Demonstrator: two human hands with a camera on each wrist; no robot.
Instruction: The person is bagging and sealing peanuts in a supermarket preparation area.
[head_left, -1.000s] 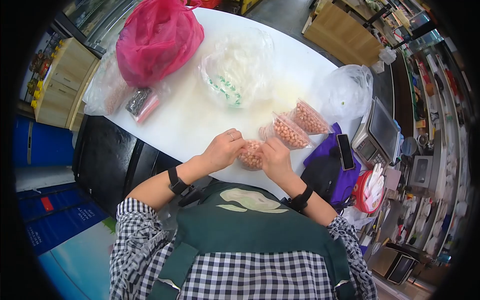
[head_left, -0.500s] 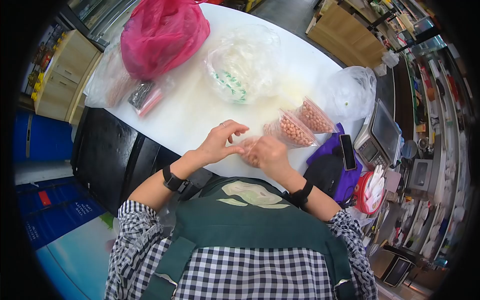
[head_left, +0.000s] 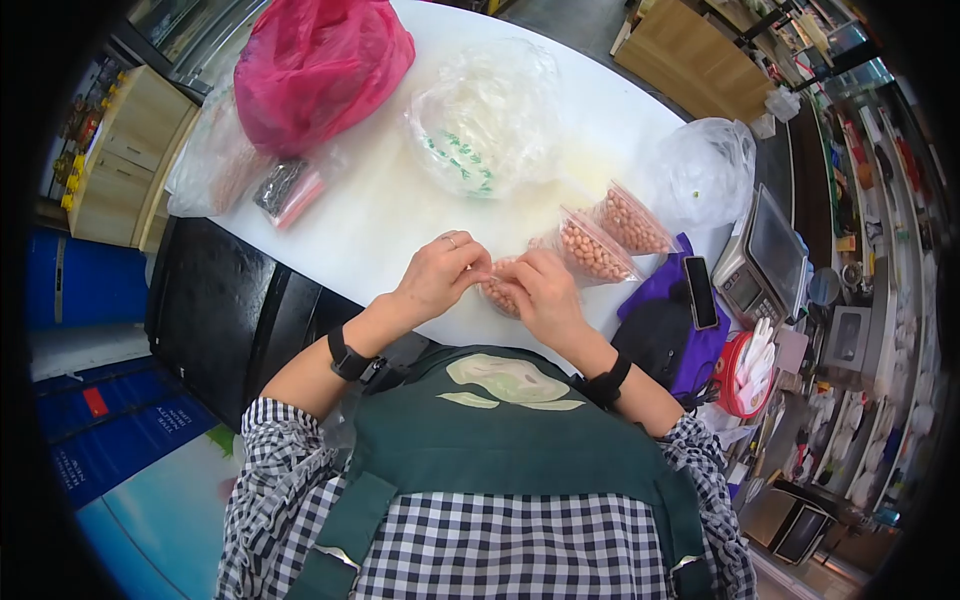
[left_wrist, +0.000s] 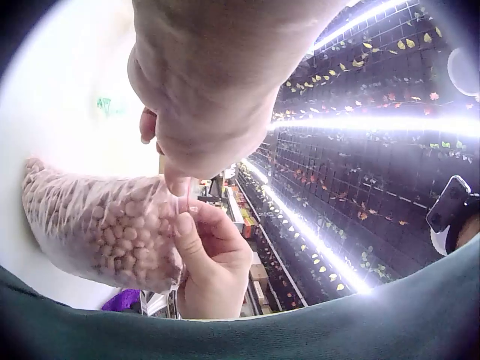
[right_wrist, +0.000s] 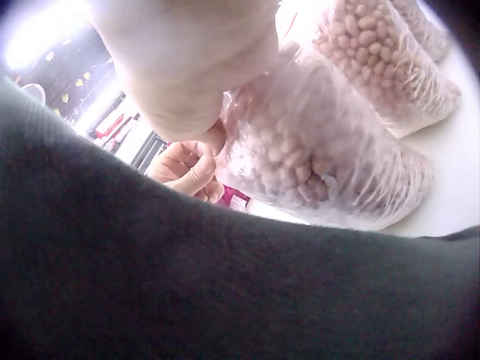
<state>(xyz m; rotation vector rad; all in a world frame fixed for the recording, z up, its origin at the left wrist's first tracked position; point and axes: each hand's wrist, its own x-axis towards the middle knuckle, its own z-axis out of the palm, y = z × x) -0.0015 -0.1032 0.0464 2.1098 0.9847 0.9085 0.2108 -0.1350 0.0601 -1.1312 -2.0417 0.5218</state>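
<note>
A clear zip bag of peanuts (head_left: 499, 297) stands on the white table (head_left: 370, 235) close in front of the person. At its top edge my left hand (head_left: 440, 277) pinches the near left corner. My right hand (head_left: 548, 298) pinches the same edge just beside it, so the fingertips of both hands nearly meet. The left wrist view shows the right thumb (left_wrist: 191, 244) flat against the bag's pinkish zip strip. In the right wrist view, the bulging side of the bag (right_wrist: 292, 161) hangs beside the right hand (right_wrist: 191, 67).
Two more filled peanut bags (head_left: 594, 250) stand just beyond the right hand. Farther back lie a clear plastic bag (head_left: 485, 120) and a pink bag (head_left: 320, 75). At the right are a phone (head_left: 700, 292) on purple cloth, a scale (head_left: 757, 265) and a red tub (head_left: 742, 385).
Half a second ago the left hand was off the bag with its fingers spread; now it is back pinching the top edge. The right hand has stayed at the bag.
</note>
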